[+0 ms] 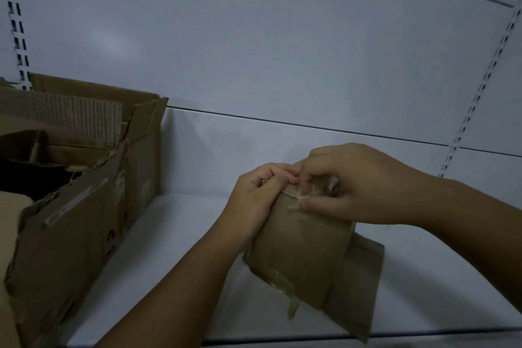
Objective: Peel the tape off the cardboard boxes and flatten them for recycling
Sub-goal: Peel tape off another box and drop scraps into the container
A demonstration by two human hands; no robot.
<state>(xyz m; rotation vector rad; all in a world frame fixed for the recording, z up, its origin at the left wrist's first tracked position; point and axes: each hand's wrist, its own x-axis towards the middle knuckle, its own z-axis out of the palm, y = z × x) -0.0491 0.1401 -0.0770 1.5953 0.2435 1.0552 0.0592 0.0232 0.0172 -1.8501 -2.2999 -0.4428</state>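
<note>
One small box (pixel 302 237): left hand (pixel 254 198) grips top edge; right hand (pixel 358 186) pinches clear tape (pixel 299 203). One large open box (pixel 70 220), 9 o'clock.

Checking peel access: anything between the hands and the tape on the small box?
Nothing visible: left hand grips the small box at its top edge, right hand pinches the tape there. The big box sits apart, left.

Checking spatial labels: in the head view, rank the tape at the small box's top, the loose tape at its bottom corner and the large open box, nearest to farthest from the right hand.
1. top tape: in the right hand's grip.
2. loose bottom tape: below, at the small cardboard box's lower corner.
3. large open cardboard box: far left.
</note>
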